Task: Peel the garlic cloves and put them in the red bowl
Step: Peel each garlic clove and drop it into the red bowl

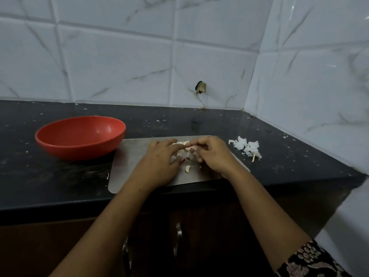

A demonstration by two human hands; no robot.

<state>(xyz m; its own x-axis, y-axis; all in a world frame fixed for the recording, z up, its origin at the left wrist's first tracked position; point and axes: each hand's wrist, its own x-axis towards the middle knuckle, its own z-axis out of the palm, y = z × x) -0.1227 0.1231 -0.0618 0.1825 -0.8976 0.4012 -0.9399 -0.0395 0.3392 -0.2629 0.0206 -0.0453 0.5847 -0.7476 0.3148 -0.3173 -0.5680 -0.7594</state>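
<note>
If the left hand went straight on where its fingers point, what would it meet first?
Most likely the garlic cloves, right ahead of the left hand; the right hand sits just beyond. Depth is unclear.

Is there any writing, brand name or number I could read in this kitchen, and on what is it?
None: no readable text shows anywhere.
The red bowl is plain.
The steel board bears no visible mark.
The wall tiles show only grey veining.
The sleeve has a pattern, not letters.
</note>
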